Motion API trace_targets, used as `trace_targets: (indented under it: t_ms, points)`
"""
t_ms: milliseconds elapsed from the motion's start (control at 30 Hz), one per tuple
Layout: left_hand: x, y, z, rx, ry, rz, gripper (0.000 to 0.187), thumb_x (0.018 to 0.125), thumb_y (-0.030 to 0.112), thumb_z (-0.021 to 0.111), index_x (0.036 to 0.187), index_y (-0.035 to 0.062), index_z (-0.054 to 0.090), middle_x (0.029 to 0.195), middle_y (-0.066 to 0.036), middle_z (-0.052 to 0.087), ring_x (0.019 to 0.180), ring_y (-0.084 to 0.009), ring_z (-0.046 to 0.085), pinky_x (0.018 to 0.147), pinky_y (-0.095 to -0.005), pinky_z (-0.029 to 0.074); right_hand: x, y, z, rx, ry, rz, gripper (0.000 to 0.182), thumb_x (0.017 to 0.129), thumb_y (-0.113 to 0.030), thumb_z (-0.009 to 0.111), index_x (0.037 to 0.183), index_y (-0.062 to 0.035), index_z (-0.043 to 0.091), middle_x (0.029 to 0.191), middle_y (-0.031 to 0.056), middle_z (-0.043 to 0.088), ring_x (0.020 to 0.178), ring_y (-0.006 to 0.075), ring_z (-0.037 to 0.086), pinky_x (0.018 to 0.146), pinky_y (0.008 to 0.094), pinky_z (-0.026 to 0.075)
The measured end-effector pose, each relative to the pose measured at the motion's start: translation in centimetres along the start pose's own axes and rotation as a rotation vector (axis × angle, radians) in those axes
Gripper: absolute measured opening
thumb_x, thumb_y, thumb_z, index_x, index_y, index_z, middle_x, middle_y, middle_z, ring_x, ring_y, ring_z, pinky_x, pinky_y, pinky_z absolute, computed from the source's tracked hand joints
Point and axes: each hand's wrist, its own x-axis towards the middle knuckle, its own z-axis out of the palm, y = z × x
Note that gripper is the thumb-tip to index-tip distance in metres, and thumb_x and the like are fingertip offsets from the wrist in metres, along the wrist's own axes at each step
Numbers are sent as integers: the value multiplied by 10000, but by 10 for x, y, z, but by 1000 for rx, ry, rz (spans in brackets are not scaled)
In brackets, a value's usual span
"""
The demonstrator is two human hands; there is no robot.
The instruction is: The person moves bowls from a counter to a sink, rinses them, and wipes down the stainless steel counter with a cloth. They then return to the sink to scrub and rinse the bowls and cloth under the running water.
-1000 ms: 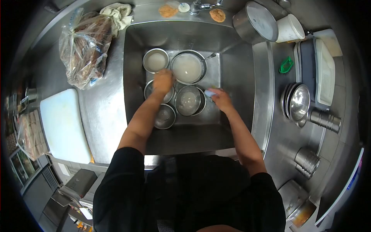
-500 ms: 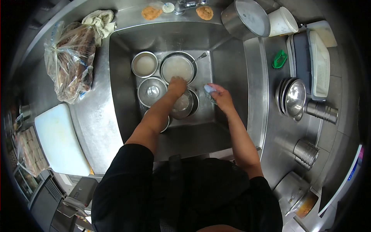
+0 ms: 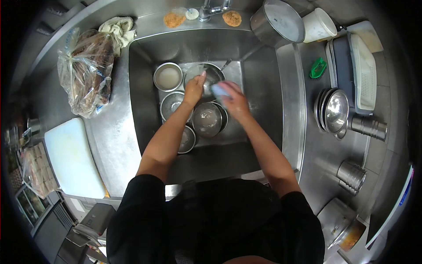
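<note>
We are gripping a round steel bowl (image 3: 206, 75) with our left hand (image 3: 194, 89) — our right hand (image 3: 234, 100) is clutching a soft pale-blue sponge (image 3: 220, 89) in the steel sink (image 3: 263, 92).

A bagged bundle (image 3: 88, 70) lies left; a green brush (image 3: 318, 68) right.

A commercial kitchen's dishwashing station: a deep stainless-steel sink (image 3: 145, 105) holds several steel bowls (image 3: 207, 119), set into a steel counter (image 3: 110, 127). Right of the sink sit stacked steel bowls (image 3: 336, 112), nested steel cups (image 3: 351, 176) and a large pot (image 3: 277, 22); left of it lies a white cutting board (image 3: 72, 158).
</note>
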Motion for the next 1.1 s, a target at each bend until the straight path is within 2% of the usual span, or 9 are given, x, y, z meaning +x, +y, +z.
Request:
trace_targets:
  t_ms: [133, 267, 400, 500, 667, 833, 900, 1000, 1100]
  points:
    - [-38, 55, -26, -129, 127, -66, 666, 950, 529, 335, 608, -18, 498, 527, -105, 447, 524, -196, 394, 541, -396, 351, 55, -2, 35, -45, 126, -169, 345, 827, -128, 595, 1162, -50, 571, 1171, 134, 568, 1095, 264, 541, 931, 345, 429]
    - [-75, 80, -48, -96, 114, 87, 550, 956, 429, 401, 648, -11, 519, 554, -107, 449, 551, -180, 403, 553, -373, 369, 91, -31, 14, 1050, -20, 1111, 364, 905, -357, 458, 1049, -59, 608, 1026, 73, 638, 956, 248, 609, 842, 409, 485]
    - [-63, 65, -39, 44, 79, 485, 454, 935, 388, 459, 720, 3, 569, 653, -170, 539, 616, -304, 524, 616, -385, 427, 41, 11, 90, 1520, -117, 1099, 412, 945, -381, 356, 1180, -95, 538, 1099, 89, 611, 1013, 272, 589, 894, 466, 451]
    - [-35, 54, -44, 190, 46, 285, 435, 929, 396, 484, 814, -3, 615, 668, -132, 549, 633, -248, 523, 637, -323, 426, 19, -23, 108, 1543, -33, 1038, 438, 951, -390, 356, 1220, -72, 492, 1148, 114, 582, 1038, 287, 575, 900, 455, 450]
    - [-68, 60, -72, -28, -192, -24, 492, 898, 459, 535, 840, -13, 661, 803, -58, 651, 739, -120, 579, 688, -296, 454, 55, -13, 31, 640, -33, 757, 620, 914, -474, 465, 1311, 2, 420, 1310, 170, 477, 1170, 269, 476, 991, 383, 358]
    - [-53, 54, -90, -237, -111, -190, 542, 857, 513, 568, 907, -14, 682, 800, -112, 666, 735, -143, 598, 697, -289, 464, 58, -44, -4, 382, -231, 954, 813, 795, -603, 576, 1318, 5, 438, 1329, 168, 472, 1279, 283, 373, 1062, 384, 256]
    - [-40, 30, -91, -275, -59, -140, 573, 850, 552, 555, 894, -4, 686, 797, -118, 665, 713, -140, 598, 686, -285, 463, 53, -54, -7, 391, -524, 666, 759, 769, -583, 622, 1236, 7, 528, 1262, 166, 536, 1242, 288, 425, 1038, 371, 291]
    - [-40, 17, -91, 324, -270, -462, 894, 759, 784, 397, 1149, 1, 582, 1001, -167, 640, 613, -221, 627, 536, -320, 517, 44, -19, 33, 227, -516, 414, 649, 746, -504, 676, 1117, 21, 587, 1042, 178, 641, 1004, 282, 598, 869, 356, 442]
    - [-81, 41, -64, -244, -222, -730, 810, 827, 696, 377, 1140, -38, 518, 924, -174, 653, 720, -296, 673, 504, -383, 560, 25, -45, 58, -133, -408, 158, 365, 744, -351, 661, 928, -43, 591, 872, 192, 649, 816, 354, 634, 715, 442, 495]
